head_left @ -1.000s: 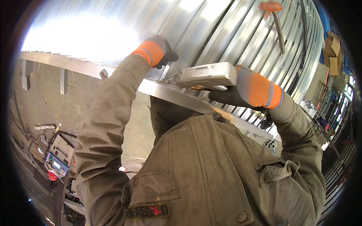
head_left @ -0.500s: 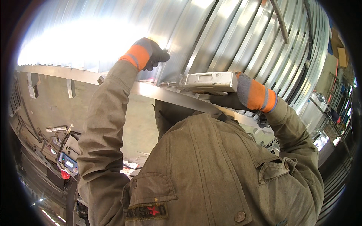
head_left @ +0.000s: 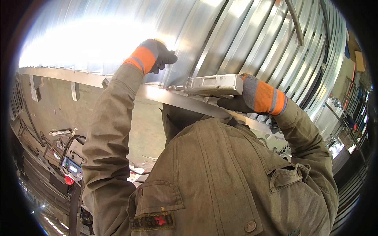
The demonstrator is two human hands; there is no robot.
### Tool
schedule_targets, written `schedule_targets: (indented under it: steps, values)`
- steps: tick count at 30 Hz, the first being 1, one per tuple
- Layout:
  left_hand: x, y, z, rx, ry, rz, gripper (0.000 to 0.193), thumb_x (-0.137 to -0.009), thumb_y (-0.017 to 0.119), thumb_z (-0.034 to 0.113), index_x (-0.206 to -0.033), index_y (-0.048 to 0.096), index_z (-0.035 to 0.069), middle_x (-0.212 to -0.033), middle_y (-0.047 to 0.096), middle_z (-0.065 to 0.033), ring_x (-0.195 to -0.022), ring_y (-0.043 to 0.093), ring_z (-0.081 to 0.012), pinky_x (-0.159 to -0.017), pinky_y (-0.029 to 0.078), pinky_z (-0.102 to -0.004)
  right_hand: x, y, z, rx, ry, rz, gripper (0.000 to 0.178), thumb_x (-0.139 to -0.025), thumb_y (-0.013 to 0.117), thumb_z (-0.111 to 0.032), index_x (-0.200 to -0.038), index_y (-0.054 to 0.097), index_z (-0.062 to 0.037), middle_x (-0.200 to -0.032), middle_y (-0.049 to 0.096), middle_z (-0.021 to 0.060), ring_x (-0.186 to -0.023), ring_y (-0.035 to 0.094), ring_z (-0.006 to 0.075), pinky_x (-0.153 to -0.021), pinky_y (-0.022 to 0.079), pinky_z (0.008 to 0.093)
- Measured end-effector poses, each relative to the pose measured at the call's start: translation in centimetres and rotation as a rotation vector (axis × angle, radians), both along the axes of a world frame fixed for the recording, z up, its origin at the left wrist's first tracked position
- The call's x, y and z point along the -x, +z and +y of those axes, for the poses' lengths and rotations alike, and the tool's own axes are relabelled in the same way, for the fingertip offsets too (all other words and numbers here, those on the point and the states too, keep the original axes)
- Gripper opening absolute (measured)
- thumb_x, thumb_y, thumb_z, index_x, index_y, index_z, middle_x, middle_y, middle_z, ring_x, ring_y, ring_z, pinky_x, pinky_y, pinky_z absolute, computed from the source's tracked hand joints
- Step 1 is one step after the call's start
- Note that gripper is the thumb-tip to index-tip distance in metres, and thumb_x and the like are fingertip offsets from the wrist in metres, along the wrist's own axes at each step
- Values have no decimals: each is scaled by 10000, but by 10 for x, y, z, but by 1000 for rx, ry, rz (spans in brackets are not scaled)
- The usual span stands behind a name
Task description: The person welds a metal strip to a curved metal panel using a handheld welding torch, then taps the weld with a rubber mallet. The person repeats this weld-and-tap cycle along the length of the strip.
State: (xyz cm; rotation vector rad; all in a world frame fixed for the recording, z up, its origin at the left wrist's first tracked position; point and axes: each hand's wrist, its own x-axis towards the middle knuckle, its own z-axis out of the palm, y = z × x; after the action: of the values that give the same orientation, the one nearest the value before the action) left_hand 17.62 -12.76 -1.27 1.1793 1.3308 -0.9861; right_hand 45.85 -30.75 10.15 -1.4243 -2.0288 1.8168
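Gripping a pale metal handheld tool (head_left: 214,83), the right hand (head_left: 254,96) closes around its rear end, dark fingers wrapped beneath the body. The tool is a blunt, boxy block with a rectangular recess pressed into its side, tapering to a thin nose that points left, just beside the near edge of the slatted metal panel (head_left: 244,39). The left hand (head_left: 159,57) sits farther left above that same edge, its fingers bent inward; whether anything is pinched between them I cannot tell. Both hands wear knitted gloves, bright orange toward the cuff with a grey band, darker and smoother over the fingers.

Under the hands, the panel's long, flat slats lie side by side, brushed and shiny, washed out to white glare toward the left. A smooth, flat rail (head_left: 185,103) runs along the near edge, with short angular stubs (head_left: 75,91) hanging below it. Toward the right part of the panel lie a worn brown rod (head_left: 295,21) and a black cable (head_left: 326,39).

Creased olive-brown cloth makes up the jacket (head_left: 204,169). Beyond the left sleeve, above a dull, stained floor (head_left: 145,137), stands a control box (head_left: 73,167) with a small lit screen and, beside it, a round red part (head_left: 69,179).
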Motion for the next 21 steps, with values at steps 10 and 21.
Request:
schedule_targets:
  steps: [10,21]
  values:
    - [-4,13,2,-8,-104,-33,444,-974,762,548,-896,693,116,-733,644,-24,-593,593,-175,-534,476,-376,-1,-4,-3,81,-81,77,438,-1011,804,-443,-1225,797,-61,-951,806,177,-821,769,335,-800,608,417]
    - [1,5,0,-16,8,-10,394,-936,882,490,-877,734,129,-696,628,-11,-543,581,-151,-470,434,-336,2,1,1,91,-50,62,446,-1027,806,-428,-1247,784,-40,-994,818,180,-891,796,324,-845,619,403]
